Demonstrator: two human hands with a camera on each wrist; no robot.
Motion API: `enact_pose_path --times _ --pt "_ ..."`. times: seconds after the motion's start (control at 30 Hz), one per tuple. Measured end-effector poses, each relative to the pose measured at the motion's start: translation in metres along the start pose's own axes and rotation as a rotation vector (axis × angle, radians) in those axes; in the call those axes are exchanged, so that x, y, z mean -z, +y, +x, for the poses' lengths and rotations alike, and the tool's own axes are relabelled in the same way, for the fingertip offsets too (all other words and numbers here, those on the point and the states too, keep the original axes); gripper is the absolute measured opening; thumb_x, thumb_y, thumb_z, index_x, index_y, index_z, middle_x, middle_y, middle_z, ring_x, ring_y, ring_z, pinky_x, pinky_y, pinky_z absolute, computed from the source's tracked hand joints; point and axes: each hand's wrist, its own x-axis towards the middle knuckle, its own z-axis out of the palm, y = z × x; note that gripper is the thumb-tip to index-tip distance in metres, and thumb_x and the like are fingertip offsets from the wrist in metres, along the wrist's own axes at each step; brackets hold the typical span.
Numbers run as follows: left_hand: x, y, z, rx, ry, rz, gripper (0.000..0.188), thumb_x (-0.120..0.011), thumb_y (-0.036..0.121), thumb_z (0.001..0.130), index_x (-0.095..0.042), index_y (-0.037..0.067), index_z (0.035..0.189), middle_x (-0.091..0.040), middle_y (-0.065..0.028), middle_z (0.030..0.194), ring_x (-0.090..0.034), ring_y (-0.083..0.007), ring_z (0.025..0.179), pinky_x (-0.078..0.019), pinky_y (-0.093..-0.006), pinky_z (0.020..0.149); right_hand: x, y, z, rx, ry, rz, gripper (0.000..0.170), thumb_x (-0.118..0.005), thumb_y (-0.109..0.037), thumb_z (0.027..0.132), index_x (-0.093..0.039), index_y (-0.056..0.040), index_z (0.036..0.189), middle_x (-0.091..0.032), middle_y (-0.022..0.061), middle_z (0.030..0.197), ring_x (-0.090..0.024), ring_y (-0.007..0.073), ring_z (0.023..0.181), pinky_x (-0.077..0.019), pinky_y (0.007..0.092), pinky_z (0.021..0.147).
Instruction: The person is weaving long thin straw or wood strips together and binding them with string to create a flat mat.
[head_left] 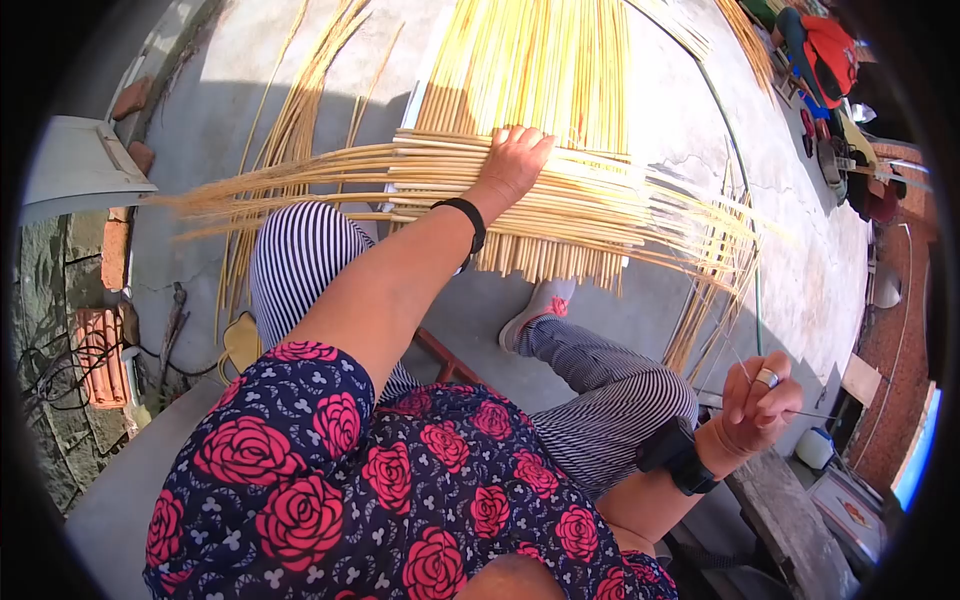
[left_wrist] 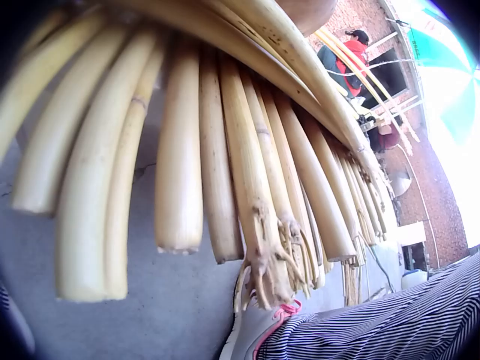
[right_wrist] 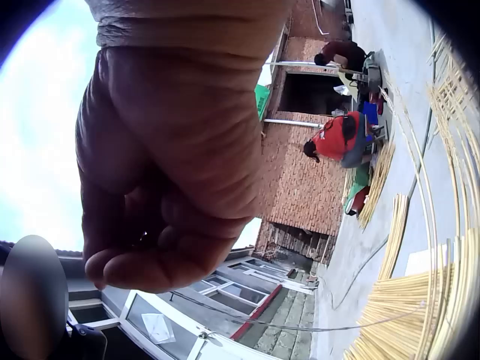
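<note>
My left hand [head_left: 515,160] rests palm down on a layer of pale reeds [head_left: 420,185] laid crosswise, its fingers over their far edge and the thumb alongside. Under this layer, long straight reeds [head_left: 530,60] run lengthwise, their cut ends [left_wrist: 180,217] sticking out toward me. Out to the right, well apart from the reeds, my raised right hand [head_left: 755,400] has curled fingers, with a ring on one. It pinches a thin, needle-like dark rod [head_left: 818,414]. A thin string [right_wrist: 300,328] stretches from this hand toward the reed mat in the right wrist view.
Loose reeds [head_left: 300,110] lie on the concrete floor at the left. A hose [head_left: 735,150] runs along the right. One foot in a shoe [head_left: 540,310] stands close to the cut ends. People, one in a red top [right_wrist: 336,139], sit farther off by a brick wall [right_wrist: 296,172].
</note>
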Motion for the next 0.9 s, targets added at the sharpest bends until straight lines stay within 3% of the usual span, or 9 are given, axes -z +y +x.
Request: enact_pose_path --times 0.1,0.17,0.27,0.6,0.67,0.7,0.73,0.8,0.9 --pt "-0.002 0.001 0.001 0.008 0.018 0.009 0.028 -0.054 0.01 0.083 -0.063 0.01 0.109 -0.06 -0.0053 0.095 -0.056 -0.0223 0.093 -0.0403 -0.0417 0.084 0.007 -0.033 -0.005 0.048 -0.412 0.181 0.011 -0.074 -0.009 0.078 -0.071 0.0012 0.079 -0.057 0.0079 0.062 -0.062 0.0165 0.052 -0.0455 0.0226 0.042" --pt "-0.002 0.001 0.0 0.019 0.006 -0.025 0.028 -0.053 0.01 0.083 -0.063 0.01 0.109 -0.059 -0.0059 0.094 -0.056 -0.0226 0.094 -0.0401 -0.0424 0.084 -0.011 -0.056 -0.011 0.043 -0.509 0.239 0.007 -0.073 -0.004 0.075 -0.072 0.0011 0.08 -0.058 0.0079 0.058 -0.063 0.0164 0.05 -0.0473 0.0229 0.043" --pt "-0.001 -0.001 -0.001 0.015 0.004 -0.04 0.027 -0.052 0.009 0.083 -0.063 0.009 0.108 -0.058 -0.006 0.092 -0.055 -0.0228 0.094 -0.0401 -0.0424 0.083 -0.049 -0.07 -0.037 0.418 -0.17 0.409 0.004 -0.073 -0.004 0.072 -0.072 -0.0005 0.07 -0.054 0.0042 0.051 -0.057 0.0117 0.042 -0.0436 0.0191 0.038" --pt "-0.007 0.0 0.002 0.002 0.045 -0.042 0.025 -0.055 0.007 0.08 -0.063 0.008 0.103 -0.058 -0.0049 0.089 -0.055 -0.0226 0.092 -0.0402 -0.0417 0.078 -0.018 -0.09 0.003 0.296 -0.39 0.562 0.011 -0.072 -0.012 0.075 -0.071 -0.0028 0.069 -0.055 0.0049 0.057 -0.058 0.0126 0.05 -0.04 0.0198 0.046" --pt "-0.007 -0.003 0.005 -0.008 0.065 -0.021 0.026 -0.056 0.008 0.079 -0.064 0.008 0.103 -0.058 -0.0046 0.088 -0.055 -0.0224 0.09 -0.0409 -0.0406 0.077 0.002 -0.051 0.019 0.121 -0.212 0.361 0.013 -0.072 -0.013 0.076 -0.07 -0.0033 0.068 -0.056 0.005 0.058 -0.059 0.0128 0.051 -0.0393 0.0199 0.047" --pt "-0.006 -0.002 0.005 -0.012 0.068 0.001 0.026 -0.056 0.009 0.079 -0.065 0.009 0.103 -0.058 -0.0044 0.087 -0.056 -0.0222 0.089 -0.0414 -0.0395 0.076 0.005 -0.016 0.024 -0.038 0.084 -0.076 0.013 -0.069 -0.016 0.081 -0.069 -0.0045 0.075 -0.06 0.0057 0.07 -0.059 0.0127 0.071 -0.0376 0.0225 0.057" --pt "-0.005 -0.001 0.004 -0.017 0.069 0.022 0.026 -0.057 0.009 0.078 -0.065 0.009 0.103 -0.058 -0.0041 0.086 -0.057 -0.022 0.088 -0.0419 -0.0385 0.074 0.032 0.01 0.042 -0.332 -0.042 -0.38 0.018 -0.07 -0.019 0.083 -0.069 -0.0022 0.089 -0.065 0.0069 0.087 -0.056 0.0119 0.08 -0.0446 0.0271 0.07" --pt "-0.006 -0.001 0.005 -0.022 0.095 0.035 0.027 -0.057 0.009 0.078 -0.065 0.009 0.103 -0.058 -0.0041 0.086 -0.057 -0.0219 0.088 -0.0422 -0.038 0.074 0.058 0.089 0.059 -0.744 0.005 -0.636 0.013 -0.069 -0.016 0.084 -0.07 -0.0035 0.089 -0.066 0.0009 0.088 -0.058 0.0129 0.081 -0.0465 0.027 0.076" --pt "-0.004 -0.001 0.006 -0.023 0.081 0.024 0.029 -0.058 0.009 0.076 -0.065 0.009 0.104 -0.058 -0.0046 0.085 -0.057 -0.022 0.086 -0.0424 -0.0371 0.073 0.072 0.202 0.071 -0.649 -0.212 -0.925 0.013 -0.067 -0.019 0.085 -0.071 -0.0065 0.09 -0.065 0.0091 0.113 -0.059 0.0212 0.105 -0.0452 0.0335 0.093"
